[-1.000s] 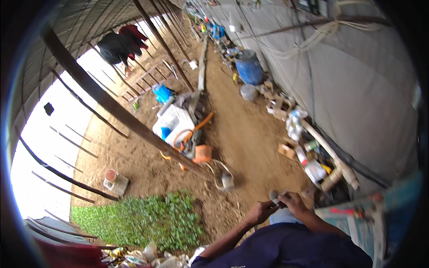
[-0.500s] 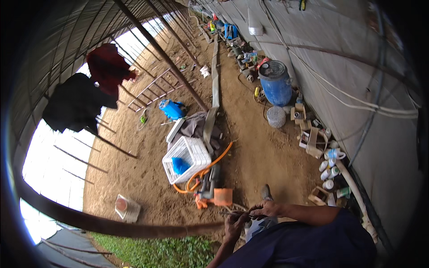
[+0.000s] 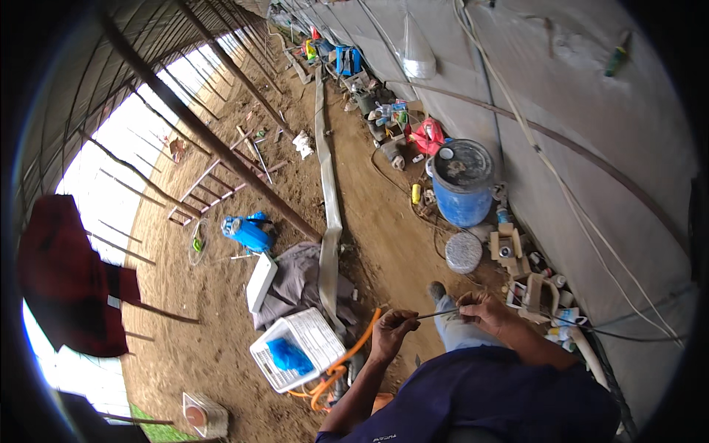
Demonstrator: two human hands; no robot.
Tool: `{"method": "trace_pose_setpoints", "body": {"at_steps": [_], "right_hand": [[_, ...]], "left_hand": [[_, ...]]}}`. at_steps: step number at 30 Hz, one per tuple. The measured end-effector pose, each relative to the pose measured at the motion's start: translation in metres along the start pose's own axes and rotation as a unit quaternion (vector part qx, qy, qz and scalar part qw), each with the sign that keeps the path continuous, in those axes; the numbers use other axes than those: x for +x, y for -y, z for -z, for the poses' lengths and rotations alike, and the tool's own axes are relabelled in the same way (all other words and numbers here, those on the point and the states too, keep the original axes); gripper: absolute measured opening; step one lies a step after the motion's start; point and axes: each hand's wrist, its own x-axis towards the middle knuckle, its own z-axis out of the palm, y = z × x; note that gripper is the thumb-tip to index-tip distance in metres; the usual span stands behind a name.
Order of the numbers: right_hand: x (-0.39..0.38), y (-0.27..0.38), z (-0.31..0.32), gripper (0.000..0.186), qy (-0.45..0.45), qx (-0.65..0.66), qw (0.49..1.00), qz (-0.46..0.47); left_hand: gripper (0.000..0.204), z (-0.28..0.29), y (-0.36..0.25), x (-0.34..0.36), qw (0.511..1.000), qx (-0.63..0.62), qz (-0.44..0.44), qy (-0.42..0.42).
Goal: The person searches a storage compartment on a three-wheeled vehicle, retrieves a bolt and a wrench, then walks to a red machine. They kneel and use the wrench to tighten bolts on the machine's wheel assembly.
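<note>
A thin dark rod [image 3: 436, 314] spans the gap between my two hands, in front of my dark shirt. One end sits in the closed fingers of my left hand [image 3: 391, 332]. Toward its other end, my right hand [image 3: 486, 311] pinches it with thumb and fingers. What kind of rod it is I cannot make out, and both its ends are hidden by my fingers. Below it show my light trouser leg [image 3: 459, 331] and a shoe [image 3: 436, 290] on the dirt path.
To my left stand a white crate [image 3: 314, 336] with a blue bag [image 3: 289, 356] and an orange hose [image 3: 363, 341]. Along the right wall are a blue barrel [image 3: 461, 199], open cartons [image 3: 508, 247] and bottles. Ahead lie a blue sprayer [image 3: 249, 232] and a ladder [image 3: 214, 188]; a slanting post [image 3: 214, 125] rises there.
My hands have drawn apart, with the rod now stretched between them. I have moved forward along the path, so the barrel and crate appear nearer.
</note>
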Motion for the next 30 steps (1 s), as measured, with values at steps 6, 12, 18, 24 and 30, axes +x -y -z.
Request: {"method": "trace_pose_setpoints", "body": {"at_steps": [6,12,18,24,30], "right_hand": [[0.31,0.125,-0.067,0.022,0.102,-0.37,0.923,-0.006],[0.585,0.245,-0.16,0.023,0.288,-0.425,0.854,0.078],[0.853,0.337,-0.164,0.026,0.232,-0.425,0.863,0.147],[1.051,0.459,-0.065,0.026,-0.124,-0.36,0.925,0.025],[1.259,0.588,0.029,0.014,-0.316,-0.221,0.923,0.012]], "left_hand": [[0.02,0.109,-0.062,0.226,0.926,0.371,-0.069,-0.029],[0.028,0.226,-0.129,0.426,0.934,0.354,0.011,-0.053],[0.031,0.311,-0.209,0.731,0.956,0.285,0.035,-0.05],[0.031,0.41,-0.291,1.029,0.938,0.344,-0.037,0.0],[0.03,0.588,-0.261,1.301,0.91,0.404,-0.085,-0.045]]}}
